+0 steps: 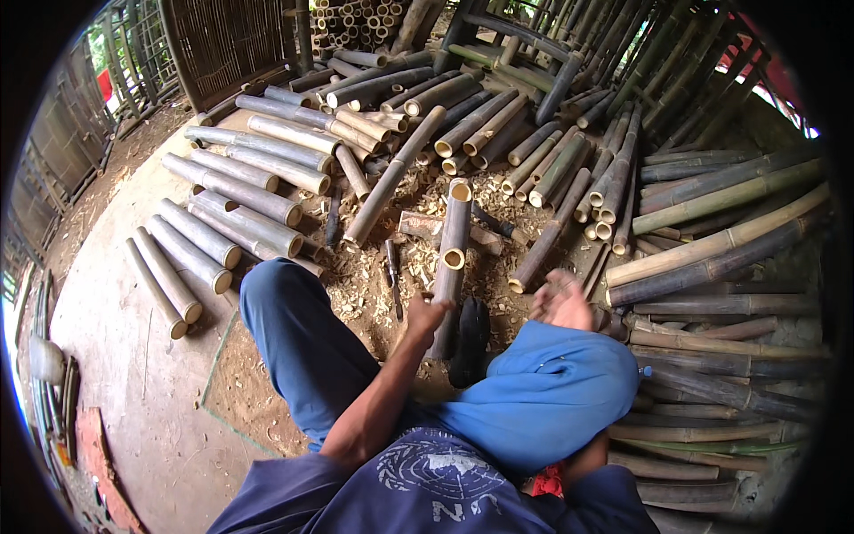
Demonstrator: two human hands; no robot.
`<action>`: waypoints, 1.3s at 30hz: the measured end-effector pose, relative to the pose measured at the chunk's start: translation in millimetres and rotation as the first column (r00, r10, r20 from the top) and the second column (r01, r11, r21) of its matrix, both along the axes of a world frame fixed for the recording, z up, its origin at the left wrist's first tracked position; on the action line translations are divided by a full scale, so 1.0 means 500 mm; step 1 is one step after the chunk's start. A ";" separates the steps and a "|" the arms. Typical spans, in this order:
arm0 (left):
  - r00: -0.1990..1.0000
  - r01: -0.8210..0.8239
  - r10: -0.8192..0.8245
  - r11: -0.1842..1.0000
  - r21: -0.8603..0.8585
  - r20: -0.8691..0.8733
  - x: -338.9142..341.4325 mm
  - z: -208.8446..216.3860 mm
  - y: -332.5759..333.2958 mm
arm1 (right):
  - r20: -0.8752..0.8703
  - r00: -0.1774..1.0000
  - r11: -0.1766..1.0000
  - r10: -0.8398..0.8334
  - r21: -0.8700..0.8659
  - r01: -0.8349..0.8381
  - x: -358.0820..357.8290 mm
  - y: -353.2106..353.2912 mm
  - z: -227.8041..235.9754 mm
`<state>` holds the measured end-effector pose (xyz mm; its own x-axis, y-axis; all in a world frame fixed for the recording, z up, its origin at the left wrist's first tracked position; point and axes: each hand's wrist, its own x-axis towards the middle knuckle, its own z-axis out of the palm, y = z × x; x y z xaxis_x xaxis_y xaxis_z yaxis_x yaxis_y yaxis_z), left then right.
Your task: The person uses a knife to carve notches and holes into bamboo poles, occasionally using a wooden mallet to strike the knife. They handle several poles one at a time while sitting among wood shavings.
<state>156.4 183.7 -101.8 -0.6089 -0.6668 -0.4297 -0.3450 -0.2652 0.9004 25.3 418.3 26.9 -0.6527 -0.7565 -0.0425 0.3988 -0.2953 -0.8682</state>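
A bamboo tube (451,289) stretches away from me between my legs, its far end raised on a wooden block (422,225). Its top opening is pale, and a rounded hole is cut in its upper side. My left hand (429,319) is closed at the tube's left edge, near its lower part. Beside my right knee, my right hand (564,304) is raised with fingers apart and nothing visible in it; it is slightly blurred. Left of the tube, a narrow tool (392,267) with a dark blade lies on the shavings. A black shoe-like shape (471,338) sits right of the tube.
Pale wood shavings (356,294) cover the ground around the block. Cut bamboo tubes (249,227) lie in rows at the left, with more piled ahead. Long bamboo poles (721,303) are stacked at the right. A woven fence (231,44) stands behind.
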 end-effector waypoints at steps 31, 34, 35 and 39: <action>0.987 -0.089 0.124 0.950 -0.299 0.100 0.098 -0.217 -0.110 | 0.188 0.759 0.779 0.623 -0.059 -0.625 0.123 0.054 -0.058; 0.977 -0.156 0.163 0.986 0.065 -0.137 0.037 -0.100 -0.007 | 0.186 0.833 0.835 0.521 0.088 -0.543 0.123 0.081 -0.015; 0.962 -0.169 0.195 0.975 0.145 -0.190 0.036 -0.107 -0.014 | 0.182 0.818 0.822 0.545 0.078 -0.565 0.118 0.065 -0.021; 1.000 -0.005 0.003 0.986 -0.168 -0.014 0.014 -0.157 -0.024 | 0.062 0.832 0.796 0.551 0.259 -0.547 0.087 -0.024 -0.030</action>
